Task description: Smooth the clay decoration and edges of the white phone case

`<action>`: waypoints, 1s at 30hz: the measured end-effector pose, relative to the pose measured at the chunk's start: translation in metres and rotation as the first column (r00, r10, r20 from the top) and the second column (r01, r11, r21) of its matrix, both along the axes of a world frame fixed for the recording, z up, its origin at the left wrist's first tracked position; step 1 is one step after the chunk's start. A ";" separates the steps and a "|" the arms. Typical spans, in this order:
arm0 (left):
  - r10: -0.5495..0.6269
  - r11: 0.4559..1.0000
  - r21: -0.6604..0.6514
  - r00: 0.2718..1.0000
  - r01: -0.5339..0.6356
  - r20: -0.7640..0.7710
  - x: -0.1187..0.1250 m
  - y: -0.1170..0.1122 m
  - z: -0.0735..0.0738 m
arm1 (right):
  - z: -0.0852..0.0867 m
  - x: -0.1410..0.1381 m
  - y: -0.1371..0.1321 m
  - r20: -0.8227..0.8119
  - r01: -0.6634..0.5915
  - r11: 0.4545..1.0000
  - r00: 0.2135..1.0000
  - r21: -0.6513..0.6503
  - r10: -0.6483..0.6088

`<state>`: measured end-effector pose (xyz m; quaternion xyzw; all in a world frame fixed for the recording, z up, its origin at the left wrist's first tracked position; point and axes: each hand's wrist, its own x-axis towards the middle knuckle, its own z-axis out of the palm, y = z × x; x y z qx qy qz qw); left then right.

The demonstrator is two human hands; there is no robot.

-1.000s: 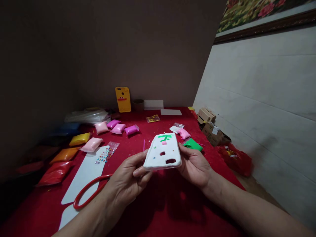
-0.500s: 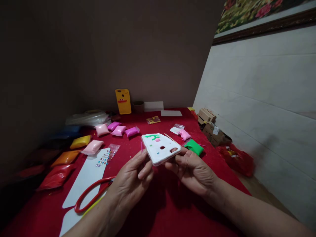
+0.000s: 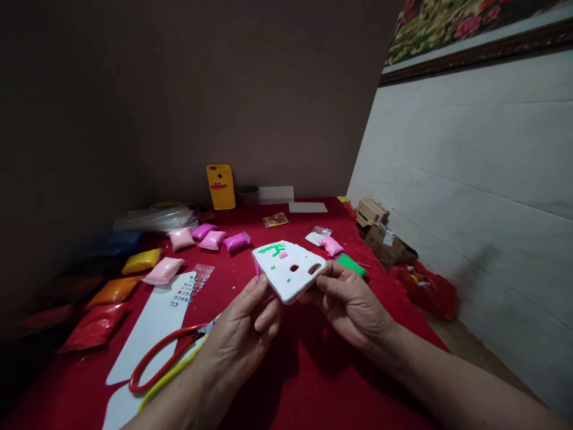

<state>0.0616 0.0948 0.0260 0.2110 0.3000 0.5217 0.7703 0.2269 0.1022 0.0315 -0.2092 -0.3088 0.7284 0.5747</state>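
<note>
Between my hands, a white phone case (image 3: 280,278) is held tilted above the red cloth. Its face carries a green stem shape (image 3: 274,249), a small pink piece (image 3: 283,254) and a few gems; two holes show towards its right end. My left hand (image 3: 250,319) grips the near left edge, with a thin pink stick (image 3: 256,269) upright by the thumb. My right hand (image 3: 347,301) pinches the right corner, thumb on the edge and the other fingers beneath, partly hidden by the case. Just beyond it lies a green clay packet (image 3: 351,264).
Red-handled scissors (image 3: 165,352) and a white board (image 3: 143,334) with a sheet of gems (image 3: 185,291) lie left. Several clay packets, among them a yellow one (image 3: 141,261), line that side. A yellow phone case (image 3: 221,188) leans on the back wall. Cardboard boxes (image 3: 380,230) stand right.
The white case has turned slightly in my hands, and the thin wooden stick seen along its far edge is out of sight. The whole view has shifted a little.
</note>
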 end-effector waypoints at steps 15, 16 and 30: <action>0.069 0.995 0.083 0.983 -0.056 -0.169 -0.005 0.005 -0.003 | 0.006 0.007 0.005 0.022 0.050 0.993 0.998 0.110 -0.053; 0.092 0.992 0.102 0.976 -0.073 -0.196 -0.007 0.006 -0.002 | 0.007 0.009 0.005 0.038 0.053 0.992 0.998 0.117 -0.057; 0.548 0.669 0.692 0.448 0.271 -0.706 -0.026 -0.017 0.067 | 0.013 0.010 -0.006 0.103 0.091 0.973 0.988 0.213 -0.115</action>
